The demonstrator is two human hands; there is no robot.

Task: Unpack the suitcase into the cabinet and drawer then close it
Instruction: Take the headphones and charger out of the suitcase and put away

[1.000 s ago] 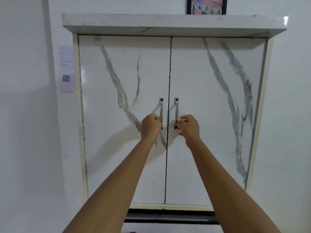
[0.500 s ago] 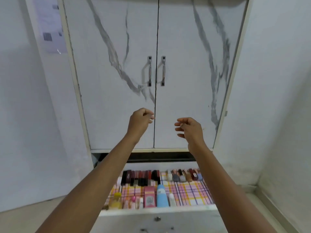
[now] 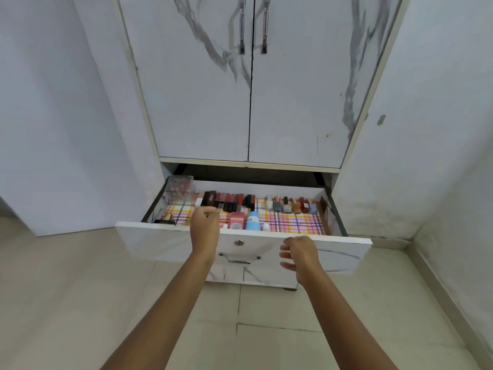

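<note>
Presently the cabinet doors (image 3: 200, 102) are shut and the drawer (image 3: 160, 244) stands pulled out, with cosmetics (image 3: 229, 202) lined along its back. The left hand (image 3: 205, 227) hovers over the front edge, fingers curled and empty. The right hand (image 3: 300, 253) hangs near the drawer handle (image 3: 239, 259), fingers loosely bent and empty, probably placed for pushing the drawer shut. The suitcase is not in view.

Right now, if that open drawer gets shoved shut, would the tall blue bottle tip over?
Possibly. The blue bottle looks tall and narrow and seems to stand upright, so a jolt could topple it. The pink box close beside it may prop that side. It looks plastic, so unlikely to break.
</note>
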